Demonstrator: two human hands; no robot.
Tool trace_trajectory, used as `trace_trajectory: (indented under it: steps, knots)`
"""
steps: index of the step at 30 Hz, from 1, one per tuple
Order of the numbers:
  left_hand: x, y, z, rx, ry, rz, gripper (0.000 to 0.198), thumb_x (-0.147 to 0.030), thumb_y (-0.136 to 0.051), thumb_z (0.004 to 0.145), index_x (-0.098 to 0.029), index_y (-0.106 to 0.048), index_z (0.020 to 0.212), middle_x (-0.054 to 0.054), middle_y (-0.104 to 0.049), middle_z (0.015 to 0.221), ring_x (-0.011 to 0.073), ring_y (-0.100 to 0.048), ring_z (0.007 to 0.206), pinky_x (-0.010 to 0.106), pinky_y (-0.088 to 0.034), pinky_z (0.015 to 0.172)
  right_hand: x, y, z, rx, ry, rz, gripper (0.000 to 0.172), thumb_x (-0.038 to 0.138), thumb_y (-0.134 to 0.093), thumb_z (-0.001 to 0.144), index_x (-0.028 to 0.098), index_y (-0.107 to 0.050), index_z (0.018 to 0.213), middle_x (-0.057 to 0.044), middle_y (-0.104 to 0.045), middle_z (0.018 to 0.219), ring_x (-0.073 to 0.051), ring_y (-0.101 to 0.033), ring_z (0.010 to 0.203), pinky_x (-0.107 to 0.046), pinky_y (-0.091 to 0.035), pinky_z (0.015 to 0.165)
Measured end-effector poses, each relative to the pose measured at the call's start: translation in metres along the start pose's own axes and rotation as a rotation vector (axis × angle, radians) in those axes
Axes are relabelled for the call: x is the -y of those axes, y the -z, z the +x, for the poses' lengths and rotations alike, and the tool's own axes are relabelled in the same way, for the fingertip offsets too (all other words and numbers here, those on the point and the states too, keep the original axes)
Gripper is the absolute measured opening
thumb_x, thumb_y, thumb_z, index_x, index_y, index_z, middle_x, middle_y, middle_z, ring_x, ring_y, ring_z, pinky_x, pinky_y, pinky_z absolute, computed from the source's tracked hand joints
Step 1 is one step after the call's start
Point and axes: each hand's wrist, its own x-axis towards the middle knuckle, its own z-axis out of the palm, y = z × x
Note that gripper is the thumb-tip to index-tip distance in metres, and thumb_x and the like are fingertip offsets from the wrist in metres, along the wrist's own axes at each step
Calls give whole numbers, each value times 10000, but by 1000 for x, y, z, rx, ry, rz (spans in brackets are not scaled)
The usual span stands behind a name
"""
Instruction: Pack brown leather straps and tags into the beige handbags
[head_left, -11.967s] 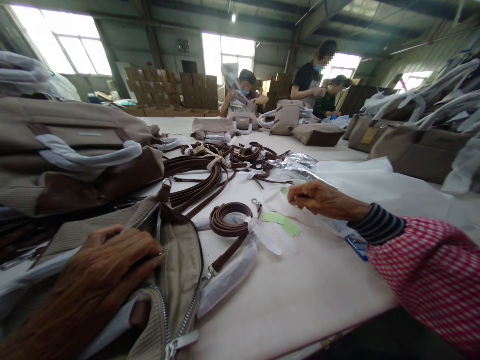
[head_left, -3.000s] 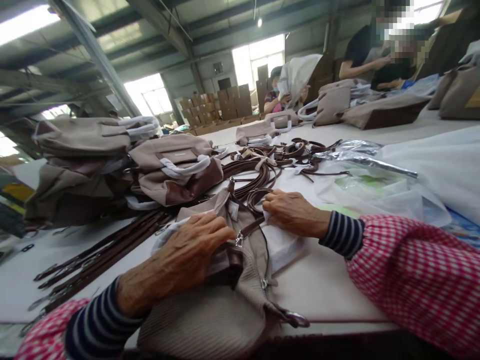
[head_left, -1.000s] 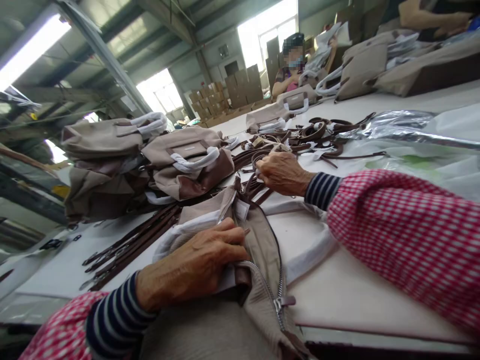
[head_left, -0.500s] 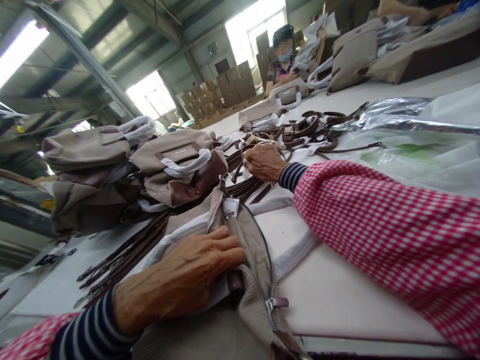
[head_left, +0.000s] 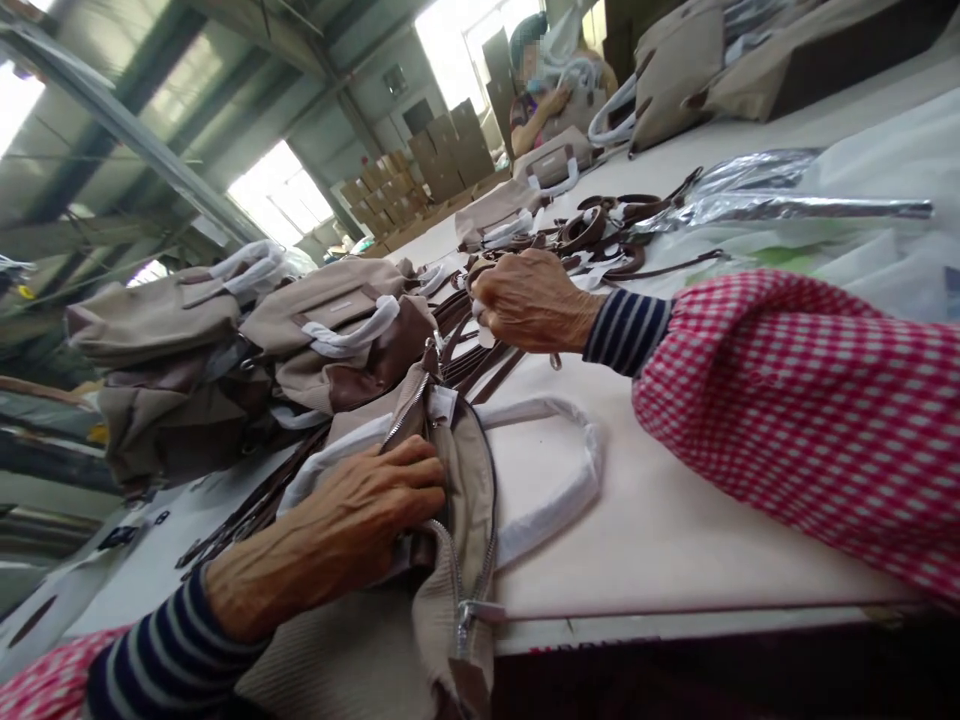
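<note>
A taupe ribbed handbag [head_left: 352, 640] lies in front of me with its zip open, showing a beige lining and a white tag [head_left: 442, 405]. My left hand [head_left: 367, 510] is closed over the near edge of the bag's opening, its fingertips partly hidden. One white-wrapped handle [head_left: 559, 520] lies out to the right on the table. Beyond the bag, my right hand [head_left: 532, 300] has its fingers curled around a brown strap at the pile of straps [head_left: 585, 230]. A metal strap end [head_left: 555, 361] shows below this hand. The grip itself is mostly hidden.
More taupe and brown handbags [head_left: 330, 340] are stacked at left, with dark straps [head_left: 247, 510] laid alongside. Clear plastic sheeting [head_left: 847, 250] covers the right side of the pale table [head_left: 675, 500]. A co-worker [head_left: 529, 90] handles a bag at the far end, near cardboard boxes [head_left: 450, 150].
My right hand has drawn slightly back toward me from the strap pile, and the metal strap end now shows beneath it. My left hand stays on the bag. The view has shifted.
</note>
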Motion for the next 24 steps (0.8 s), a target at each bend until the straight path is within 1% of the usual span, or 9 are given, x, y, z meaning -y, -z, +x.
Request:
trace_trajectory:
  steps: [2,4,7,9,11,15,18,21,24]
  knots:
    - [1,-3,-9,2,25,-8,202,-36,-598,805,-229,-560,851,12,-654,1104,229,-562,1029,387,-454,885,-3,-4,-2,-47,-23,-1,292,229,-483,941,99,-733,1017,-173,-738,1094,-309,-664,1041,-405,-443,908]
    - [3,-7,-16,-15,38,6,209,-40,-592,816,-228,-575,906,29,-633,1276,236,-573,1100,395,-466,936,-6,-8,-5,-41,-45,-1,282,231,-496,930,91,-730,1001,-171,-743,1101,-288,-668,1023,-389,-445,908]
    - [8,-12,-22,-82,30,55,346,-86,-605,844,-220,-588,1162,69,-519,1526,268,-540,1279,442,-441,1091,-8,-13,-9,-33,-53,-6,370,224,-399,968,44,-722,980,-181,-734,1115,-264,-670,1056,-368,-423,920]
    - [13,-14,-22,-110,30,93,484,-120,-610,861,-198,-526,1331,94,-497,1562,277,-527,1316,455,-430,1134,-6,-13,-11,-44,-51,3,372,223,-396,983,41,-720,970,-185,-732,1116,-270,-669,1073,-371,-423,932]
    - [17,-14,-19,-102,38,137,477,-154,-611,875,-197,-529,1342,89,-536,1525,282,-542,1276,452,-459,1100,-4,-11,-12,-62,-38,29,304,229,-466,984,60,-718,977,-191,-736,1118,-285,-665,1077,-382,-435,946]
    - [17,-12,-13,-95,64,233,236,-289,-623,914,-206,-614,1135,98,-629,1337,312,-555,1171,473,-492,995,0,-6,-14,-88,-24,95,287,241,-482,1019,64,-701,965,-205,-733,1117,-285,-652,1083,-391,-423,956]
    - [14,-10,-11,-105,72,259,208,-369,-655,900,-209,-604,1022,99,-646,1135,312,-548,1061,466,-499,901,-1,-4,-15,-80,-56,129,282,250,-491,1024,62,-676,923,-216,-728,1122,-273,-643,1077,-381,-410,947]
    - [14,-9,-10,-101,64,217,200,-348,-678,876,-221,-581,998,69,-617,1041,291,-524,1005,437,-484,854,-3,-4,-16,-83,-61,147,251,241,-509,1007,65,-655,904,-222,-719,1142,-255,-626,1084,-367,-398,942]
    - [17,-10,-9,-89,44,188,148,-322,-679,886,-235,-585,961,56,-606,1068,281,-513,1010,436,-460,862,-2,-1,-16,-68,-68,152,225,239,-536,968,72,-666,894,-207,-728,1097,-250,-631,1049,-355,-406,913]
